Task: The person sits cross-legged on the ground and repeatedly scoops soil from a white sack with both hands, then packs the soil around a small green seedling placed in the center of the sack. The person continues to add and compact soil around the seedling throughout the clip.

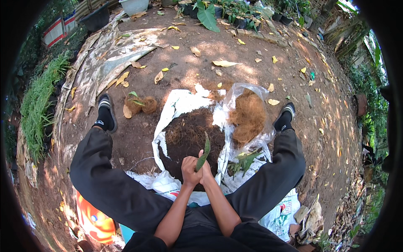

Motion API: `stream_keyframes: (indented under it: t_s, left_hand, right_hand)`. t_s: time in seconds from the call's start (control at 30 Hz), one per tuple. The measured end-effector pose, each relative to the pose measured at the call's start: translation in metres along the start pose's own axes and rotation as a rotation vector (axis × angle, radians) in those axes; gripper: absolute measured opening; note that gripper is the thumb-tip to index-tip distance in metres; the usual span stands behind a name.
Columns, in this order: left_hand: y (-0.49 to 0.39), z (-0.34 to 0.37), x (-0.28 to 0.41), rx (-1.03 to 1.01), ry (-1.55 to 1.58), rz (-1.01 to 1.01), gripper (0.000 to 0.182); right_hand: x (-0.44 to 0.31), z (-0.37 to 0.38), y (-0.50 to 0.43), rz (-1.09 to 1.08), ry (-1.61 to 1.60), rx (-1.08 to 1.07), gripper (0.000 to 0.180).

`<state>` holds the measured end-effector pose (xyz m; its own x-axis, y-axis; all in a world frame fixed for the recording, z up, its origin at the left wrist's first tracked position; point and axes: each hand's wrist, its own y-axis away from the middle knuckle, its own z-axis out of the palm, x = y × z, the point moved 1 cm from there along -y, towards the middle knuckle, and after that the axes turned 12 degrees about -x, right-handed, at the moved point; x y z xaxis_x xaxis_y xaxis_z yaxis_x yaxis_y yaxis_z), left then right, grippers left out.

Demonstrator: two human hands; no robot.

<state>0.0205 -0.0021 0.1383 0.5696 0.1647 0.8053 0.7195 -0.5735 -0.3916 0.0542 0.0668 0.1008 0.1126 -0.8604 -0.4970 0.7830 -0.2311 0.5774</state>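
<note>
Over an opened white woven sack [168,110] filled with dark soil [195,135], my two hands press together. A long green leaf [204,151] stands up from between them, its tip pointing away from me. My left hand [190,171] is curled closed around the lower part. Against it lies my right hand [206,171], with its thumb up beside the leaf. Whatever is inside the clasp is hidden. Brown fibres [176,134] lie on the soil. Right of the soil, a clear plastic bag [267,126] holds a mass of brown coconut-like fibre [248,116].
Two fibre balls [141,104], one with a green leaf, sit on the ground at left. Cut green leaves [245,162] lie near my right knee. An orange container [96,220] stands beside my left thigh, a printed sack [280,217] beside my right. Potted plants [220,15] line the far edge.
</note>
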Motion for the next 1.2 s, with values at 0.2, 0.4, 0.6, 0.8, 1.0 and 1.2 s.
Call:
stream_keyframes:
  t_s: [0.2,0.4,0.6,0.8,1.0,1.2]
  left_hand:
    - [-0.004,-0.002,0.003,0.023,-0.031,0.048,0.012]
    - [-0.005,-0.002,0.005,-0.009,-0.012,0.022,0.019]
    - [-0.008,-0.002,0.005,-0.032,0.002,0.003,0.020]
    - [-0.007,-0.003,0.004,-0.020,0.045,-0.052,0.019]
    - [-0.006,0.001,0.001,0.009,0.040,-0.006,0.021]
    - [-0.008,0.003,0.000,0.057,0.066,0.031,0.021]
  right_hand:
    - [-0.007,0.001,0.005,0.117,-0.112,-0.027,0.046]
    - [-0.009,-0.007,-0.001,0.183,-0.188,-0.147,0.048]
    - [0.011,-0.026,-0.022,0.125,-0.284,-0.355,0.039]
    - [0.006,0.000,-0.006,0.027,-0.246,-0.326,0.046]
    - [-0.014,0.010,0.007,0.174,-0.206,-0.160,0.043]
    - [-0.005,-0.001,0.000,0.105,-0.157,-0.151,0.041]
